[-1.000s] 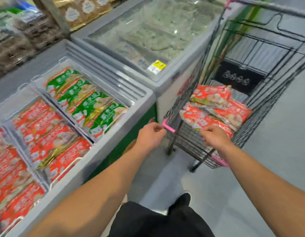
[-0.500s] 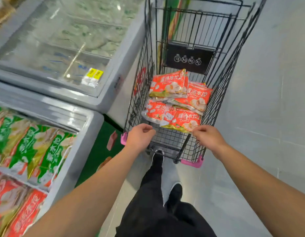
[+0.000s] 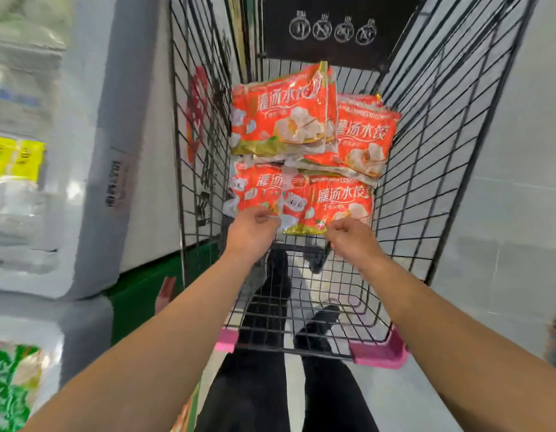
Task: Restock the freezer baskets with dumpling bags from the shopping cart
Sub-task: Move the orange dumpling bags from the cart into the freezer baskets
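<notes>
The freezer [image 3: 93,151] stands blurred along the left, beside the cart [image 3: 442,151]. Inside the cart lie red dumpling bags: two at the back [image 3: 283,113], two nearer [image 3: 339,201], overlapping. Both arms reach over the cart's near rim. The left hand [image 3: 250,232] and right hand [image 3: 353,240] have fingers curled at the near edge of the front bags, apparently pinching them, though blur hides the exact contact.

Light was bright and even, with soft shadows only. The freezer [image 3: 93,151] on the left was smeared by motion blur, its lid washed out with glare. Wide-angle bending bowed the shopping cart [image 3: 442,151] wires outward; the orange bags [image 3: 286,120] in the middle stayed fairly sharp
</notes>
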